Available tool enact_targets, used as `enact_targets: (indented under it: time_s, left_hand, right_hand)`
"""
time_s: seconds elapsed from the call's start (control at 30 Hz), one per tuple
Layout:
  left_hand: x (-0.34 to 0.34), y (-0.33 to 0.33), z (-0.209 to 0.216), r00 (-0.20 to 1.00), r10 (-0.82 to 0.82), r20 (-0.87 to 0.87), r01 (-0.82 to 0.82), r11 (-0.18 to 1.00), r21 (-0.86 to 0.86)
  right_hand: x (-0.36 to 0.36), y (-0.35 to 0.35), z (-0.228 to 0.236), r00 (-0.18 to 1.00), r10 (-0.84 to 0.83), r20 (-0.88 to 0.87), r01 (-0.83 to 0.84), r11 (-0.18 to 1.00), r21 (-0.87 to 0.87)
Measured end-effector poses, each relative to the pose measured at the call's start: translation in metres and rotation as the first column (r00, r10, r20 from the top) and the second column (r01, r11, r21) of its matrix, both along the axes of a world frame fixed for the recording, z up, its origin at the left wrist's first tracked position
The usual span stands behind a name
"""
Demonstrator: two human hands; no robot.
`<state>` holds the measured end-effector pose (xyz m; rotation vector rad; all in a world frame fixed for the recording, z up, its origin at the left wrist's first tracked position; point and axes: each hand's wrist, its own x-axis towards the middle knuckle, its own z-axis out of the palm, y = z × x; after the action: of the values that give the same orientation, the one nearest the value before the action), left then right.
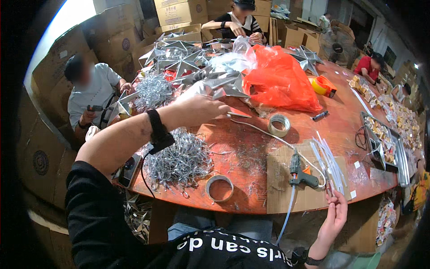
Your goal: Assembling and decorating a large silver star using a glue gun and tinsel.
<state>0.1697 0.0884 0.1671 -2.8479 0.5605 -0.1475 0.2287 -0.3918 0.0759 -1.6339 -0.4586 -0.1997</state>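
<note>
My left hand (197,109) reaches across the table to the near edge of a pile of silver folded stars (181,60). Its fingers are stretched to the right, against the nearest silver star (230,85); the thumb side is partly hidden. At the lower right, my right hand (333,217) is raised by the table edge, fingertips pinched around something thin I cannot make out. Just left of it, a hot glue gun (300,172) with an orange trigger lies on a cardboard sheet (280,193), a pale glue stick (290,210) trailing from its back. More translucent glue sticks (329,161) lie beside it.
Two heaps of silvery wire pieces (179,159) (154,89), tape rolls (219,188) (278,125), a marker (320,115) and a red plastic bag (280,80) cover the table. A metal tray (380,141) stands right. Co-workers sit left (96,89), opposite (235,24) and far right (369,67).
</note>
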Motion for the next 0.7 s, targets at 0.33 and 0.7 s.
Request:
enact_targets:
  time_s: [0.33,0.7]
  left_hand:
    - [-0.074,0.090,0.021,0.977,0.213,0.018,-0.212,0.955,0.205]
    - [-0.130,0.160,-0.066,0.867,0.491,0.084,-0.457,0.852,-0.256]
  right_hand:
    - [-0.001,-0.004,0.008,0.986,-0.019,-0.167,0.056,0.974,0.219]
    - [-0.010,0.004,0.022,0.981,0.149,-0.127,-0.101,0.940,0.326]
